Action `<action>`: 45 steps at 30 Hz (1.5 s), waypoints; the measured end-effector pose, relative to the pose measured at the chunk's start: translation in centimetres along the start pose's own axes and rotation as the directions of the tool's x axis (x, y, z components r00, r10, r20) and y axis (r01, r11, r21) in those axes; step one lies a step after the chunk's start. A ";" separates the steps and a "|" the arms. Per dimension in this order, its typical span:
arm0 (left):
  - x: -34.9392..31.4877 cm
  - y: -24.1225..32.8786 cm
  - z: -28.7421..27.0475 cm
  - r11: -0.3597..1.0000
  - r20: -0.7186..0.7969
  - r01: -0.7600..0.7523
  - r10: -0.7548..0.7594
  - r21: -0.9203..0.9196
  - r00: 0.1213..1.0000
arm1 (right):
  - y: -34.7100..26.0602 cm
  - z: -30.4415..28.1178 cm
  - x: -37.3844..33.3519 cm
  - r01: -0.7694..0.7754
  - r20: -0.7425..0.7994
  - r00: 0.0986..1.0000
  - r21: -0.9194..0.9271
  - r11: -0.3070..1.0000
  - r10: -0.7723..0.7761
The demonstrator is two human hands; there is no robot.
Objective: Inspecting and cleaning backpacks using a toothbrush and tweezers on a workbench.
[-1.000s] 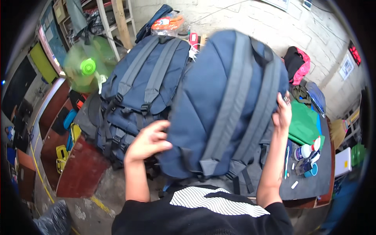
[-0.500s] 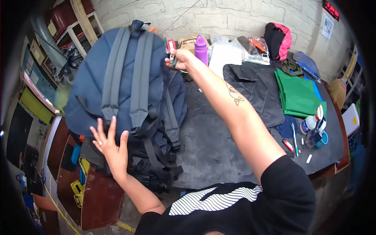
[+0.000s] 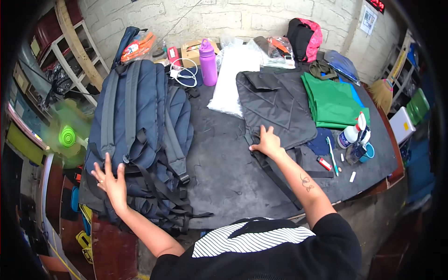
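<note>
My left hand [image 3: 110, 181] lies with spread fingers against the lower end of a navy backpack [image 3: 151, 107], near the bottom of its grey shoulder straps. That backpack rests on the table's left side, on top of another dark backpack [image 3: 179, 128] with loose black straps hanging over the near edge. My right hand [image 3: 268, 143] is at the near left corner of a flat black bag [image 3: 280, 105], thumb and fingers apart. Black straps [image 3: 277, 179] trail from that bag toward the table's near edge. Neither hand has anything gripped in it.
On the dark table [image 3: 217, 168] stand a purple bottle [image 3: 208, 65], white plastic sheeting [image 3: 233, 77] and folded green cloth [image 3: 331, 102]. A spray bottle [image 3: 349, 135], blue cup [image 3: 367, 153] and toothbrush [image 3: 332, 156] are at the right. A pink-and-black backpack [image 3: 305, 39] leans on the wall.
The navy backpack has come down flat onto the pile at the left. My right hand has left its upper edge and moved right and nearer, to the black bag.
</note>
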State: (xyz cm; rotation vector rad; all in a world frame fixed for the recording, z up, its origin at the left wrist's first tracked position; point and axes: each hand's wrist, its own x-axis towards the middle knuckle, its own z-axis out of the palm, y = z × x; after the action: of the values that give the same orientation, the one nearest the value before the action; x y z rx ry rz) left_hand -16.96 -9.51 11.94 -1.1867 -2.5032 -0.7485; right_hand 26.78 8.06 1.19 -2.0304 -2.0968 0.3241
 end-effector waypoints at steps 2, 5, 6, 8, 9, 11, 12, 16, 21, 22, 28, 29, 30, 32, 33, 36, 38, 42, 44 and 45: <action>0.2 0.8 -0.2 0.988 -0.325 -0.127 0.093 -0.084 0.941 | 2.1 0.8 0.1 -0.031 -0.073 0.997 0.068 0.997 0.036; -1.5 7.1 -3.4 0.811 -0.633 -0.372 0.003 -0.451 0.774 | 3.3 0.7 1.6 0.060 -0.232 0.973 0.186 0.981 -0.016; -2.2 9.1 -3.8 0.667 -0.662 -0.455 -0.078 -0.590 0.745 | 3.4 0.6 1.9 0.088 -0.318 0.948 0.196 0.977 -0.022; -3.9 13.3 -3.3 0.438 -0.624 -0.551 -0.031 -0.711 0.781 | 4.1 0.7 3.4 0.083 -0.219 0.975 0.508 0.857 0.035; -4.8 14.9 -2.8 0.401 -0.538 -0.516 0.067 -0.757 0.840 | 3.2 -0.1 3.2 0.081 -0.214 0.976 0.509 0.857 0.034; -6.4 17.4 -1.0 0.312 -0.317 -0.382 0.238 -0.870 0.918 | 1.1 -2.4 1.6 0.044 -0.166 0.984 0.572 0.819 0.064; -7.1 18.2 0.0 0.264 -0.199 -0.286 0.312 -0.921 0.929 | 1.2 -2.1 1.2 0.045 -0.164 0.985 0.576 0.816 0.062; -9.4 19.7 5.0 0.231 0.138 0.013 0.534 -0.973 0.834 | 2.1 0.1 -1.4 -0.002 -0.138 0.990 0.078 0.997 0.012; -10.6 20.6 9.1 0.240 0.358 0.266 0.618 -0.934 0.700 | 8.3 0.2 2.6 -0.024 -0.274 0.960 0.134 0.991 0.061; -10.5 20.7 9.9 0.223 0.423 0.368 0.620 -0.903 0.661 | 8.3 -1.8 2.6 -0.058 -0.298 0.947 0.217 0.974 0.122; -11.2 26.7 15.9 0.247 0.553 0.598 0.728 -0.762 0.405 | 16.4 -6.1 5.0 -0.363 -0.399 0.794 0.295 0.884 0.459; -11.8 28.1 17.6 0.346 0.612 0.582 0.708 -0.736 0.353 | 19.0 -5.7 4.6 -0.468 -0.304 0.778 0.301 0.831 0.549; -12.6 29.3 19.5 0.440 0.667 0.556 0.679 -0.705 0.307 | 20.6 -5.0 4.4 -0.565 -0.208 0.748 0.298 0.769 0.630; -14.2 30.2 22.8 0.598 0.758 0.471 0.452 -0.649 0.471 | 18.7 -5.5 2.6 -0.539 -0.159 0.799 0.238 0.808 0.580; -15.0 31.8 23.8 0.582 0.804 0.554 0.421 -0.595 0.421 | 21.8 -4.5 2.5 -0.485 -0.315 0.787 0.214 0.848 0.529; -13.1 32.5 25.8 0.436 0.863 0.888 0.495 -0.146 -0.101 | 22.3 -6.7 2.5 -0.547 0.278 0.831 0.563 0.620 0.481; -13.4 34.4 25.1 0.452 0.861 0.878 0.498 -0.155 -0.104 | 22.3 -6.8 2.2 -0.514 0.253 0.837 0.667 0.539 0.485; -9.3 38.1 20.3 0.375 0.661 0.560 0.566 -0.738 0.492 | 17.0 -12.2 2.5 0.187 -0.283 0.897 0.939 0.288 0.340; -4.3 40.8 19.4 0.241 0.556 0.547 0.634 -0.802 0.537 | 17.4 -16.9 4.4 0.342 -0.395 0.857 0.916 0.208 0.331; -3.1 41.4 16.9 0.112 0.447 0.568 0.745 -0.816 0.495 | 15.6 -19.0 3.2 0.514 -0.531 0.805 0.847 0.138 0.264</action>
State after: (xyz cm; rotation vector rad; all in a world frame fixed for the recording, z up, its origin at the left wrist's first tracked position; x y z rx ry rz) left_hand 16.86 19.92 10.40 -2.8654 -1.9200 -2.7921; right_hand 47.20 11.98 14.71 -0.8304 -0.9913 0.7088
